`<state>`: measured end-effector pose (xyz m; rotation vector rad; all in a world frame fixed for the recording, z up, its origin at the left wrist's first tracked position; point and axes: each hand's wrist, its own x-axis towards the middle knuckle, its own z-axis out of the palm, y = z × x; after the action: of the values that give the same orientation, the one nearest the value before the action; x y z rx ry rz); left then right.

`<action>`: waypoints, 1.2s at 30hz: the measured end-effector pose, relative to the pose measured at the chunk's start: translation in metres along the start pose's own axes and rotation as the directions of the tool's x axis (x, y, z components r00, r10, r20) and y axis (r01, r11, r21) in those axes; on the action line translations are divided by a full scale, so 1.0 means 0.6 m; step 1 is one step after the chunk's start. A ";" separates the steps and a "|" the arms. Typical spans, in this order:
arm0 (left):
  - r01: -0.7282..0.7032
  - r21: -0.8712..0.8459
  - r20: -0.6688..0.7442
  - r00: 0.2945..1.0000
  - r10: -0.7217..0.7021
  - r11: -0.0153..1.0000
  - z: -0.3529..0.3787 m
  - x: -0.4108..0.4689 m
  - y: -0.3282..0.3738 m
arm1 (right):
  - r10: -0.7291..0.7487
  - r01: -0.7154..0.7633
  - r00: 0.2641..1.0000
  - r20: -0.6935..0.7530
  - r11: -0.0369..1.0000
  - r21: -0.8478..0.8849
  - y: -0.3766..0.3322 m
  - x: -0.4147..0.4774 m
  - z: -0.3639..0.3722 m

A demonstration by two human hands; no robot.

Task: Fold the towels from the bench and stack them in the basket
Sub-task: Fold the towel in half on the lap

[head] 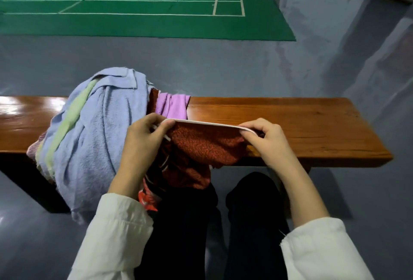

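Head view, looking down over the person's lap.

- Worktop (301,127): glossy brown wooden plank running left to right, standing on a grey floor (223,67). A green court mat (134,22) with white lines lies beyond it.
- Towel pile: heaped on the left half of the worktop. The blue towel (93,134) is the largest. It is draped over the heap and hangs down past the near edge. A pale green strip (71,114) runs diagonally across its left side. A purple towel (172,105) shows at the right of the heap, lying on the wood.
- Red towel (205,145): speckled, with a white edge band (201,122). It is held above the near edge of the worktop, just right of the pile. The band is pulled taut and roughly level between the two hands. The rest of the towel sags below and trails onto the person's dark trousers (178,235).
- Left grip (143,139): fingers curled, pinching the left end of the white band.
- Right grip (266,139): fingers curled, pinching the right end of the same band.
- The two grips are well apart, with knuckles toward the camera.
- White sleeves (116,235) cover both forearms up to the wrists.
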<state>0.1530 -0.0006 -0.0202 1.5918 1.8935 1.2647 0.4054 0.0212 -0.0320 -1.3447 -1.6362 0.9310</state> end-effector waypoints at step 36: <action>-0.098 -0.226 -0.102 0.992 0.077 0.969 0.048 -0.050 0.097 | 0.113 -0.089 0.994 -0.007 0.817 0.569 -0.087 -0.025 0.080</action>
<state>0.2180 -0.0188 0.0031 1.5326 1.6723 1.5587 0.3426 -0.0044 -0.0059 -1.0220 -1.1224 1.3207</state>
